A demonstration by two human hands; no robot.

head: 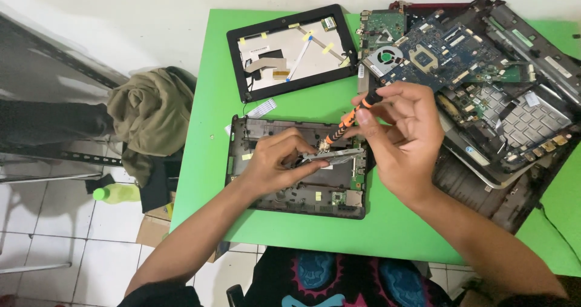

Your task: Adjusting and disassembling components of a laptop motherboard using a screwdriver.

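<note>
The head camera looks down at a green table [206, 180] that fills the middle and right of the frame.

In the middle of the frame lies an opened black laptop base [266, 195] with its insides showing. The left hand [275, 162] rests on it. Its fingers are curled and pinch a thin grey metal part [339, 156] that sits tilted over the base. The right hand [402, 140] is just to the right, closed around a small orange and black screwdriver [350, 120]. The screwdriver leans down to the left, and its tip touches the grey metal part near the left hand's fingertips.

In the upper middle of the frame lies a black screen frame [233, 59] with bits of yellow tape and thin cables inside it. It is apart from the base.

At the upper right is a pile of other laptop parts. On top sits a blue circuit board [454, 47] with a small round fan [384, 58]. Below it is a silver keyboard frame [520, 116].

At the left of the frame, off the table, a brown-green cloth [151, 110] is heaped up. Below it a green bottle [118, 193] lies on the white tiled floor [48, 222]. At the bottom middle is dark cloth with pink and blue shapes [339, 277].
</note>
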